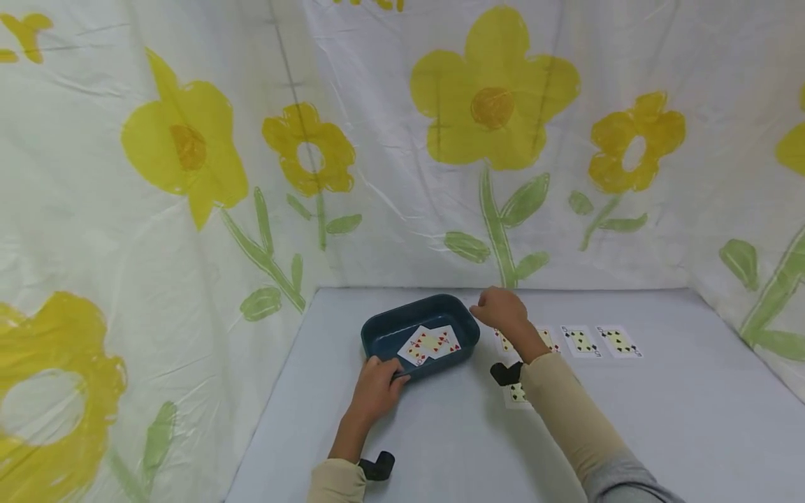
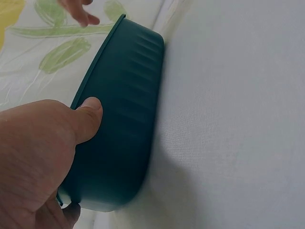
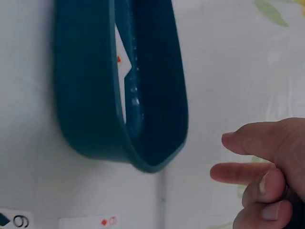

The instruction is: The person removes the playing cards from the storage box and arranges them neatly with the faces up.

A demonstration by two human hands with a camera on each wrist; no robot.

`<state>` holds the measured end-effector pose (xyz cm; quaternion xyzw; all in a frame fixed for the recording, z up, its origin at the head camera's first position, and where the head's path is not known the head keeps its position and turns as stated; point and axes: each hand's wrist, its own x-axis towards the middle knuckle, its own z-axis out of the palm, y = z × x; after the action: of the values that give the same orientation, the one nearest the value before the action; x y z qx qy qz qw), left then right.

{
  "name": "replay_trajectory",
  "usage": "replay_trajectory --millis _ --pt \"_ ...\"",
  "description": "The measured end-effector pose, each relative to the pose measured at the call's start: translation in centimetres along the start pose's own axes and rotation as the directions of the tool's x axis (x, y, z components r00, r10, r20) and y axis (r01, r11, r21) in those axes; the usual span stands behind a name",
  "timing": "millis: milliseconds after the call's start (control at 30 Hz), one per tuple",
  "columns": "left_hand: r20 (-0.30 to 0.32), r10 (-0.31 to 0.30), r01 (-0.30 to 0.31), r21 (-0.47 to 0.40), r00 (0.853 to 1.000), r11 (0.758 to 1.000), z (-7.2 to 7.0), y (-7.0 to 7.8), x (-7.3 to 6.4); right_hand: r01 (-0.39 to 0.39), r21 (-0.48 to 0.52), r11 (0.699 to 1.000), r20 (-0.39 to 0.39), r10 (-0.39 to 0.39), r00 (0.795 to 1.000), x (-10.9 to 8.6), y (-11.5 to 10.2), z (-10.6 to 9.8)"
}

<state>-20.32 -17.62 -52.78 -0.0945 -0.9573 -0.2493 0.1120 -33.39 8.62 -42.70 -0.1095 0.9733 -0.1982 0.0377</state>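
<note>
A dark teal oblong basin (image 1: 411, 311) stands on the table, two overlapping red-suit playing cards (image 1: 430, 344) lying inside it. My left hand (image 1: 376, 388) grips the basin's near-left rim. In the left wrist view its thumb (image 2: 90, 117) presses against the outer wall. My right hand (image 1: 502, 307) is raised just beyond the basin's right end and holds nothing. The right wrist view shows its thumb and a finger extended apart, with other fingers curled. Below this hand, partly hidden by the arm, lie red-suit cards (image 1: 503, 341).
Two black-suit cards (image 1: 580, 341) (image 1: 619, 341) continue the row to the right. Another black-suit card (image 1: 517, 395) lies nearer, partly under the right sleeve. A white cloth (image 1: 390, 244) with painted yellow flowers hangs behind the table (image 1: 440, 447).
</note>
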Motion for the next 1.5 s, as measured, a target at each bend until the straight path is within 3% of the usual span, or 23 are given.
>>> replay_trajectory --millis 233,400,633,933,1167,1500 --pt "0.008 -0.009 0.009 -0.003 1.000 1.000 0.0 0.0 -0.3 0.055 -0.019 0.998 0.123 -0.053 0.991 2.7 -2.2 1.3" --pt "-0.006 0.004 -0.004 0.004 1.000 1.000 -0.1 0.3 -0.4 0.056 -0.083 0.995 0.220 -0.037 0.975 4.1 -3.5 2.5" --pt "0.001 0.005 -0.005 0.005 1.000 1.000 -0.2 0.0 -0.3 0.084 -0.244 0.966 0.221 -0.029 0.975 5.5 -5.0 4.5" --pt "-0.003 0.005 -0.005 0.011 1.000 1.000 0.1 -0.3 -0.2 -0.053 -0.081 0.995 0.335 0.077 0.939 4.4 -6.7 6.0" --pt "0.006 -0.011 0.011 0.003 1.000 1.000 0.3 -0.3 -0.2 -0.055 -0.077 0.995 0.298 0.076 0.951 4.0 -6.4 7.9" --pt "-0.003 0.013 -0.013 0.009 1.000 1.000 0.0 -0.2 -0.3 -0.071 -0.079 0.994 0.240 0.088 0.967 4.2 -5.8 10.6"
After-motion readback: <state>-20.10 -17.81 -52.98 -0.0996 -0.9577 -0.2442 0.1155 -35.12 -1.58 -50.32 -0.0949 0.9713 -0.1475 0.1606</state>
